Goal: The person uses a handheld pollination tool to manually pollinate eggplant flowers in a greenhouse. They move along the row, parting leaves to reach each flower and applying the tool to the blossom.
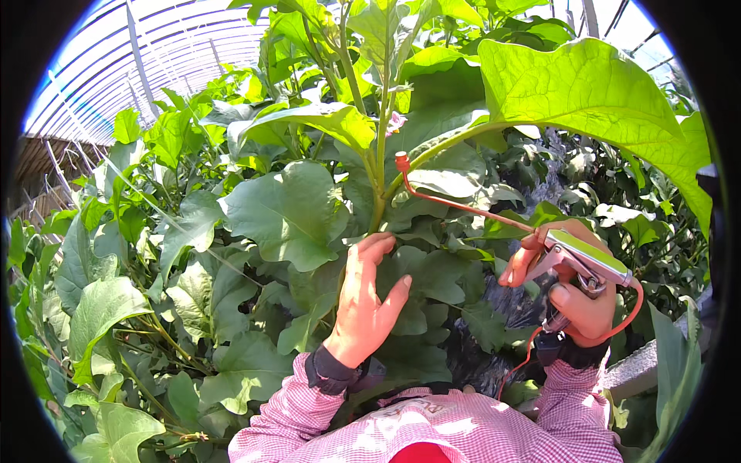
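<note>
An eggplant stem (pixel 379 209) rises before me, forking into leafy shoots with a small pale purple flower (pixel 396 123). My left hand (pixel 370 301) is at the lower stem, its fingertips close against it and the thumb spread away; whether they touch is unclear. In my right hand (pixel 579 295) is a metal sprayer handle (pixel 590 254) with a green top and a lever. Its thin reddish wand (pixel 463 209) reaches left and bends up to a red nozzle (pixel 402 161), just right of the stem and below the flower.
A large eggplant leaf (pixel 579 92) arches over the right side. An orange-red hose (pixel 637 307) loops from the handle's rear past my wrist. Dense foliage (pixel 116 312) fills the left. Dark plastic film (pixel 480 359) shows between plants. Greenhouse ribs (pixel 136 58) curve overhead.
</note>
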